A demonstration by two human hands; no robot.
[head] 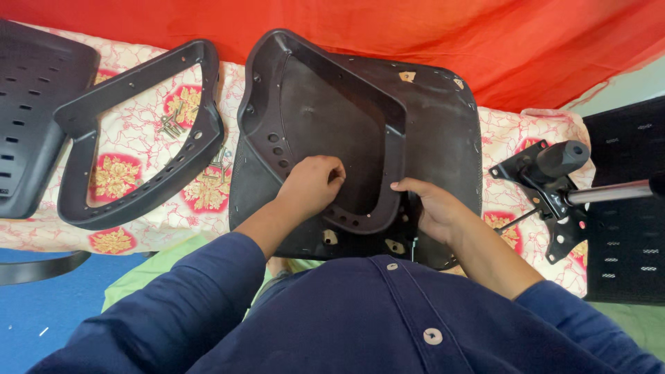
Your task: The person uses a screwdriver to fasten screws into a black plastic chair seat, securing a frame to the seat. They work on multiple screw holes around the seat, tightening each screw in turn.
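Note:
A black chair seat pan lies upside down on a patterned cloth. On top of it rests a black plastic armrest frame shaped like a loop. My left hand is curled on the frame's near edge, fingers closed as if pinching something small that I cannot make out. Over on the frame's right corner my right hand presses down, thumb along the rim.
A second black armrest frame lies to the left, with loose screws inside its loop. A perforated black backrest sits far left. A chair tilt mechanism with a metal lever lies at the right. Red fabric hangs behind.

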